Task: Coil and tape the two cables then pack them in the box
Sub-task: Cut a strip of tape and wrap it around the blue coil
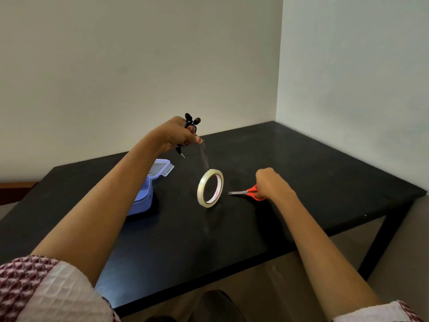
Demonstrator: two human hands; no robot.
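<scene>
The left hand (180, 133) is raised above the table (301, 173), gripping a coiled cable (191, 122) and pinching the free end of a clear tape strip (205, 156). The strip runs down to the tape roll (210, 188), which stands on edge below that hand. The right hand (270, 183) grasps the red-handled scissors (247, 192), blades toward the roll. The blue box (145, 196) sits open beneath the left forearm.

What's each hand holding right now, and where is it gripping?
The left hand grips the coiled earphone cable around its bundled middle and pinches the tape end. The right hand grips the scissors by their red handles.
</scene>
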